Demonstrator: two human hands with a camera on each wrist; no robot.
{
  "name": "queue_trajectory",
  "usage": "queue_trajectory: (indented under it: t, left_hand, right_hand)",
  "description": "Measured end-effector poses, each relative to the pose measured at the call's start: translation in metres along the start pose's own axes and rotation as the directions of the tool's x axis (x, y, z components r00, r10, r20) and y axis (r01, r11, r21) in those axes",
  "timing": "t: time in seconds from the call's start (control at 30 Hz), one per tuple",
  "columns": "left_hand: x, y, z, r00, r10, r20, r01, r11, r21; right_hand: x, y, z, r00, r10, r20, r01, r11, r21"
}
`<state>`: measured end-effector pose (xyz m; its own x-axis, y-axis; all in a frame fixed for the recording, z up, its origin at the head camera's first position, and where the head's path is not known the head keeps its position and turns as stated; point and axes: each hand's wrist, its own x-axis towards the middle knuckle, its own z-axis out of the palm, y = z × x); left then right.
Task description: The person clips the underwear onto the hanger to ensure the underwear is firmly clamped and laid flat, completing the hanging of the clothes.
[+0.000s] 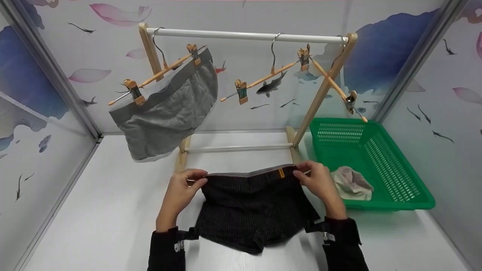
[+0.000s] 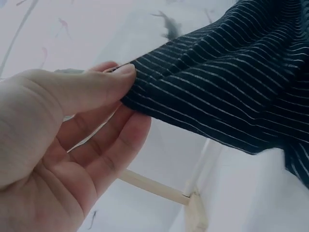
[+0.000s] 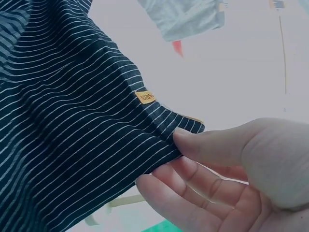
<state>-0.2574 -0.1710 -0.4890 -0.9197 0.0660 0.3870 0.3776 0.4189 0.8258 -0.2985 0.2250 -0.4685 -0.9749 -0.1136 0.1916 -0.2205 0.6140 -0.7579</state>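
A pair of black boxer briefs (image 1: 252, 207) with thin white stripes hangs spread between both hands, waistband up, above the white table. The left hand (image 1: 183, 194) pinches one waistband corner between thumb and fingers; the left wrist view shows the thumb (image 2: 108, 87) pressed on the striped cloth. At the opposite corner, the right hand (image 1: 319, 184) pinches the waistband near a small yellow tag (image 1: 281, 173). In the right wrist view that tag (image 3: 146, 96) sits just beyond the right thumb (image 3: 207, 145). Part of the fabric's lower edge folds up at the middle.
Behind the hands stands a rack with a white top rail (image 1: 241, 35). Grey underwear (image 1: 169, 109) is clipped to its left hanger. A middle hanger (image 1: 263, 79) and a right hanger (image 1: 331, 81) carry clips only. A green basket (image 1: 425, 201) at right holds a pale cloth (image 1: 352, 183).
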Motion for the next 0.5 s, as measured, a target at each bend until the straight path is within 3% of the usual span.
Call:
queue_trajectory:
  t: [0.33, 0.5]
  left_hand:
    - [0.002, -0.017, 0.016, 1.000, -0.008, -0.011, 0.010, 0.991, 0.132]
    - [0.002, -0.023, 0.024, 0.999, 0.026, -0.021, -0.021, 0.977, 0.211]
  right_hand:
    - [0.005, 0.011, 0.013, 1.000, -0.010, 0.007, 0.011, 0.989, -0.144]
    - [0.006, 0.017, 0.018, 1.000, -0.018, 0.021, 0.021, 0.981, -0.193]
